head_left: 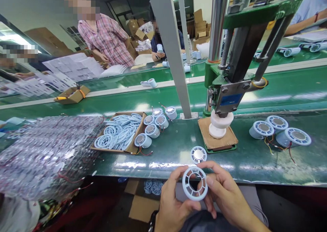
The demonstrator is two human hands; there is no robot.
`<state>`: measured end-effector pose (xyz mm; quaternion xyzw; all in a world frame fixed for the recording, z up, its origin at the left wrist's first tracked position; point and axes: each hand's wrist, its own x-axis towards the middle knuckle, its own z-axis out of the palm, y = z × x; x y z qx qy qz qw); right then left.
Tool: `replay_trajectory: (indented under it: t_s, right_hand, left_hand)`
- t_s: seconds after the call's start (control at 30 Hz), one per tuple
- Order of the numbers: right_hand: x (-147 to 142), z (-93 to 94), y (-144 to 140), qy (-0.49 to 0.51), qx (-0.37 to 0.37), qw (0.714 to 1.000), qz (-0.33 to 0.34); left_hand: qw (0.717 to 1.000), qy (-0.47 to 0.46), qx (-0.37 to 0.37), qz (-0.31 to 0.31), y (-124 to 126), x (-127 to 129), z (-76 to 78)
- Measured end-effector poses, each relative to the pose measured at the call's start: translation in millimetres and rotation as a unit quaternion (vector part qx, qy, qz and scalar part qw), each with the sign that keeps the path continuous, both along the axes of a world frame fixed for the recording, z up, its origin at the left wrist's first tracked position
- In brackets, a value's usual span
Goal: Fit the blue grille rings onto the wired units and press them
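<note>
A: Nearest, low centre: left hand (170, 204) and right hand (224, 198) together, fingers curled round the rim of a pale blue spoked ring (195, 183). Held face-on to the camera, just short of the table edge, both hands closed on it.

B: Noted. Just past the ring?

A: Lying on the green table (168, 147), one round motor unit (198, 155) with a silver centre, near the fingertips, not touching them.

B: Further out, centre?

A: Brown pad (217, 140) carrying a white round block (219, 124), directly under the head of a green-framed press (230, 89).

B: Left side?

A: Open cardboard box (120, 133) full of blue rings; beside its right wall a cluster of motor units (155, 124) with red wires. Left of that, a heap of clear wrapped parts (43, 153), contents blurred.

B: Right side?

A: Three more units (278, 131) with wires, well apart from the press.

B: Far?

A: Green conveyor belt (114, 95) with a small carton (73, 94). Beyond it, a person in a checked shirt (107, 37) at stacked sheets, another seated behind, a sleeve top right.
</note>
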<state>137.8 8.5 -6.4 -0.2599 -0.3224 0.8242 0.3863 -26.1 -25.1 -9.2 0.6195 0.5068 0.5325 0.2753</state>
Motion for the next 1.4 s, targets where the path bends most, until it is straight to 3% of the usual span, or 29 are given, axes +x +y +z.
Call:
replay_trajectory:
  t_s: [0.37,0.63,0.77,0.87,1.0,1.17,1.27,1.4]
  right_hand:
    - [0,-3.8,-4,0.012,0.009,1.000,0.020]
    - [-2,4.7,-6,-0.026,0.031,0.999,0.012]
    - [4,2.5,-11,-0.136,0.081,0.987,0.034]
    - [12,-3.5,-11,-0.237,0.153,0.959,0.023]
    - [7,-4.0,-13,-0.247,0.160,0.954,0.057]
    - [-19,7.1,-17,-0.184,0.082,0.974,0.105]
    - [-24,12.6,-17,-0.165,0.050,0.981,0.090]
    - [-18,14.7,-17,-0.152,0.020,0.986,0.068]
  left_hand:
    - [0.999,-0.010,-0.031,-0.019,2,-5,3.5]
    - [0.997,0.000,-0.050,-0.063,-5,-4,2.9]
    - [0.998,-0.024,-0.060,-0.016,-14,-3,-7.0]
    - [0.999,0.002,-0.032,0.026,-22,-12,-20.2]
    - [0.997,0.039,-0.027,0.061,-34,-23,-28.8]
    - [0.993,0.121,0.018,0.009,-32,-14,-6.7]
    - [0.987,0.157,-0.013,0.017,-30,-7,6.2]
    - [0.980,0.185,-0.068,0.008,-31,-6,9.0]
